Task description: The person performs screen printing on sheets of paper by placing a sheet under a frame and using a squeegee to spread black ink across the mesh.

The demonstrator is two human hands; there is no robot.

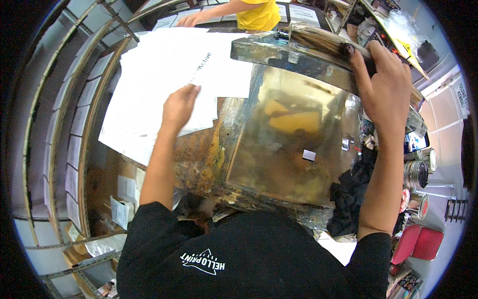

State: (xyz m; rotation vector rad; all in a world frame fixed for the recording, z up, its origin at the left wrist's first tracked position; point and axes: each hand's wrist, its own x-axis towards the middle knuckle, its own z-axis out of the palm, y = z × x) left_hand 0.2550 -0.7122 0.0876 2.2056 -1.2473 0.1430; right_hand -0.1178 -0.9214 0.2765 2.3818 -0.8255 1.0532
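My left hand (180, 107) is over a spread of white paper sheets (144, 84), with its fingers pinched at a sheet bearing black print. My right hand (382, 82) is closed around the right end of a stained, worn wooden bar (318, 40), its thumb on the near side. The far sides of its fingers are hidden. Just in front of that bar runs a paint-spattered frame edge (279, 56). Nearer to me lies a shiny, smeared flat plate (279, 164) that reflects something yellow. A small pale rectangle (308, 155) sits on the plate.
A person in a yellow shirt (256, 15) reaches across a table beyond. Racks with papers (74, 149) stand left. Black cloth (351, 199) lies by the plate's right edge. Tins (417, 172) and a red chair (418, 244) are at right.
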